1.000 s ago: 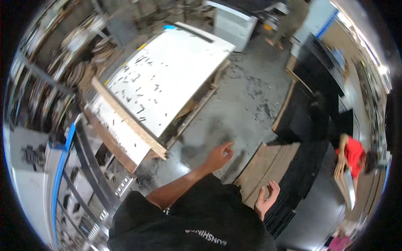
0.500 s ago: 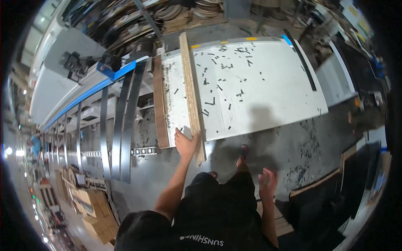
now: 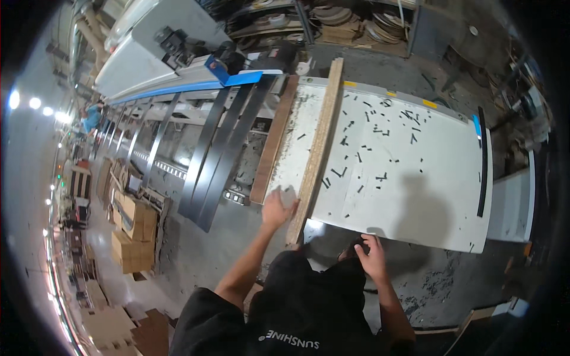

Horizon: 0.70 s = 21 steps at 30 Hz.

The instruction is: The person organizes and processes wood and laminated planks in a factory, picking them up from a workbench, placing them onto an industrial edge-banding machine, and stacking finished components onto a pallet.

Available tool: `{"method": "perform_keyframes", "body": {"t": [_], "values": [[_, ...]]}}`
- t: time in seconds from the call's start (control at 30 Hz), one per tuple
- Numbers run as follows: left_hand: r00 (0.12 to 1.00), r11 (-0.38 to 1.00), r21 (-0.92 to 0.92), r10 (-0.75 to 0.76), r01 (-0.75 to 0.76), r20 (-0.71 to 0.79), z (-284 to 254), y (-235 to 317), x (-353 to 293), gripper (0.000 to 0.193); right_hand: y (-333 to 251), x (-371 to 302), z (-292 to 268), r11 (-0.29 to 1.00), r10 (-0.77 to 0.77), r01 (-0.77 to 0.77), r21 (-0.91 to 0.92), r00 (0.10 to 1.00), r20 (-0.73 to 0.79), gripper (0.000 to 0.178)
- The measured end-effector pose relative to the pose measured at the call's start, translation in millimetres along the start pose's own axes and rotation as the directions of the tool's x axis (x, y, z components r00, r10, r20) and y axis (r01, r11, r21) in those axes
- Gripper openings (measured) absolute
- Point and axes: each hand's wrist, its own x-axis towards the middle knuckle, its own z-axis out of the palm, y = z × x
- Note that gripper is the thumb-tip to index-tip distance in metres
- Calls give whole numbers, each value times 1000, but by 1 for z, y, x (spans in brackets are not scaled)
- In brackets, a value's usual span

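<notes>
A stack of long, narrow chipboard strips lies across a white-topped table, its near end jutting past the near edge. My left hand is at the left side of that near end, fingers spread and their tips touching or very close to the strips. It grips nothing that I can see. My right hand hovers by the table's near edge, fingers apart and slightly bent, with nothing in it. Left of the stack, a brown strip lies along the table's end. Small dark offcuts are strewn over the white top.
On the left, long dark panels rest across a machine's rail with a blue edge. A black strip lies at the table's right end. Cardboard boxes stand at the lower left. Shelves with coiled rolls are at the back.
My view has turned left, so the table sits further right in the picture. My right hand has come from beside my body up to the table's near edge. My left hand stays by the strips.
</notes>
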Motion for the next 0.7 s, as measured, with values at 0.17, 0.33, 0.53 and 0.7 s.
{"method": "perform_keyframes", "body": {"t": [0.17, 0.33, 0.53, 0.7], "values": [[971, 958, 164, -223, 234, -81, -72, -132, 30, 112, -20, 34, 62, 1000, -11, 11, 10, 995, 97, 63], [954, 926, 228, -290, 300, -76, -85, -215, 64, 125, -43, 69, 146, 993, 107, -107, 40, 994, 14, 88], [989, 974, 182, -124, 137, -82, -75, -225, 59, 104, -79, 116, 248, 976, 84, -121, -179, 976, -201, 107], [976, 977, 3, -215, 215, 14, -90, -222, 74, 115, -87, 129, 303, 945, 216, -272, -181, 936, -277, 107]]}}
